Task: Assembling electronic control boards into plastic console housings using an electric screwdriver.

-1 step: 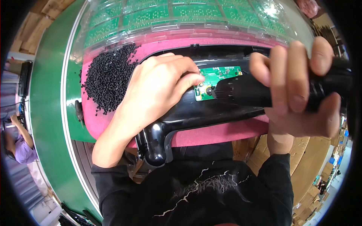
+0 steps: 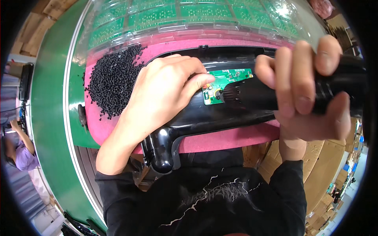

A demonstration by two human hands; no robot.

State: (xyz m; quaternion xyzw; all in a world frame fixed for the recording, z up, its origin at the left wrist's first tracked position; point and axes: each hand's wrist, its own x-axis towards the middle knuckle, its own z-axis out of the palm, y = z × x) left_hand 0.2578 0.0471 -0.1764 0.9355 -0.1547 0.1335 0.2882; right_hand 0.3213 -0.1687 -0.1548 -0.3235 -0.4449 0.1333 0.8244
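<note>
A green circuit board point(image 2: 229, 76) lies in a long, glossy black plastic housing point(image 2: 204, 120) with a short stub pointing toward me. My left hand point(image 2: 167, 84) is closed at the board's upper left corner, thumb and forefinger pinched together on its edge; the fingertips are partly hidden. In my right hand point(image 2: 301, 84) is a thick black electric screwdriver point(image 2: 256, 94), gripped from above with the fingers wrapped round it. Its front end is over the board's lower right part, covering that area. Its bit cannot be made out. Small dark screws show on the board next to the tool.
A heap of small black screws point(image 2: 112, 84) sits left of the housing on a pink mat point(image 2: 228, 141). Behind stand clear plastic trays point(image 2: 157, 28) with many green boards. A green table point(image 2: 51, 114) extends left, where another person point(image 2: 24, 151) is visible. Cardboard point(image 2: 315, 169) lies at right.
My right hand and the screwdriver have shifted slightly left. My left hand, the board and the housing stay in nearly the same place.
</note>
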